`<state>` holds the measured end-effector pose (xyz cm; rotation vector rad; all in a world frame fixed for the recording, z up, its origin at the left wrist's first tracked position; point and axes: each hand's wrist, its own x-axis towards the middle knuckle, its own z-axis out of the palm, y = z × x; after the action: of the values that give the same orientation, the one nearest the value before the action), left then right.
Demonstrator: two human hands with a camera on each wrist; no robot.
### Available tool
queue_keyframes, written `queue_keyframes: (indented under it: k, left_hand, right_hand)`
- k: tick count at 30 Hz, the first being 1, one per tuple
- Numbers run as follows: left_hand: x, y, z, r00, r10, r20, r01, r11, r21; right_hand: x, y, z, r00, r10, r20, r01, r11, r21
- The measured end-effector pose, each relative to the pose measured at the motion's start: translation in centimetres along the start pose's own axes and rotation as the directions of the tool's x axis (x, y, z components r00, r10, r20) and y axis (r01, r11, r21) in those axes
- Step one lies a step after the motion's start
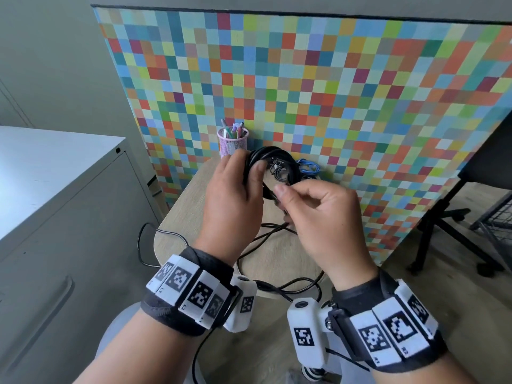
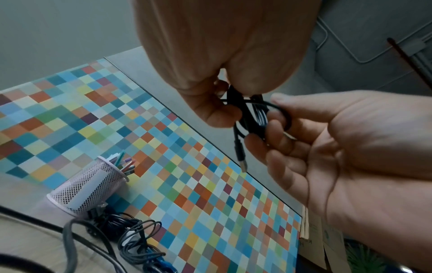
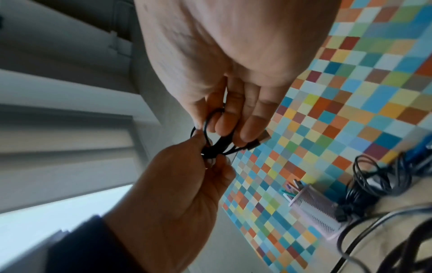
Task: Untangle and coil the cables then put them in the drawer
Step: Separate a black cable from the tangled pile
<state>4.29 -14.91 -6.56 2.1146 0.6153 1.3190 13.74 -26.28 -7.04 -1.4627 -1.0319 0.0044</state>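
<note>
Above the small wooden table [image 1: 194, 217], my left hand [image 1: 249, 167] grips a coil of black cable [image 1: 277, 157]. My right hand [image 1: 282, 198] pinches the same cable at the coil's near side. The left wrist view shows the coil [image 2: 253, 116] squeezed between both hands, its USB plug [image 2: 242, 160] hanging free. Another loose black cable [image 1: 277, 239] trails over the table and off its front edge. A tangle of black and blue cables [image 1: 307, 169] lies at the table's back. The grey cabinet's drawer front [image 1: 69, 245] on the left is closed.
A pink mesh pen cup [image 1: 232, 142] stands at the table's back left, beside the cable tangle. A board of coloured squares [image 1: 304, 79] rises directly behind the table. An office chair base [image 1: 443, 225] stands to the right.
</note>
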Motion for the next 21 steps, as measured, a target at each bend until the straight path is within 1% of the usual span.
queue_keyframes:
  k: [2,4,7,11,13,14,15,17,18,21]
  left_hand:
    - [0.2,-0.2,-0.3,1.000,-0.010,0.000,0.010,1.000,0.014]
    - [0.4,-0.3,-0.6,1.000,-0.020,-0.002,0.020,0.999,0.026]
    - [0.7,-0.4,-0.9,1.000,-0.030,-0.007,0.030,0.999,0.011]
    - [0.7,-0.2,-0.8,0.992,-0.128,0.001,0.127,0.988,-0.086]
    - [0.6,0.2,-0.7,0.987,-0.162,0.002,0.161,0.980,-0.117]
    - [0.5,0.4,-0.7,0.983,-0.182,0.003,0.181,0.974,-0.138]
    - [0.4,0.6,-0.7,0.979,-0.206,0.009,0.205,0.965,-0.163]
    - [0.4,0.7,-0.7,0.968,-0.246,0.039,0.249,0.946,-0.208]
    - [0.5,0.7,-0.8,0.964,-0.260,0.057,0.266,0.936,-0.231]
    - [0.7,0.8,-1.0,0.953,-0.290,0.086,0.302,0.902,-0.308]
  right_hand:
    - [0.0,-0.2,0.4,0.999,0.052,-0.006,-0.052,0.995,0.082]
    - [0.0,-0.2,0.9,0.991,0.137,0.001,-0.133,0.960,0.247]
    - [0.0,-0.2,1.4,0.969,0.248,0.008,-0.217,0.830,0.513]
    - [0.1,-0.9,1.4,0.946,0.312,0.084,-0.288,0.697,0.656]
    - [-0.1,-1.3,1.1,0.930,0.347,0.123,-0.335,0.661,0.671]
    - [-0.2,-1.4,1.0,0.926,0.354,0.130,-0.349,0.673,0.652]
    - [-0.3,-1.4,1.0,0.927,0.354,0.120,-0.350,0.709,0.613]
    - [-0.5,-1.2,0.9,0.944,0.324,0.065,-0.313,0.810,0.496]
    - [-0.6,-1.1,0.9,0.952,0.302,0.042,-0.288,0.845,0.450]
    - [-0.7,-0.8,0.5,0.974,0.224,0.037,-0.220,0.894,0.390]
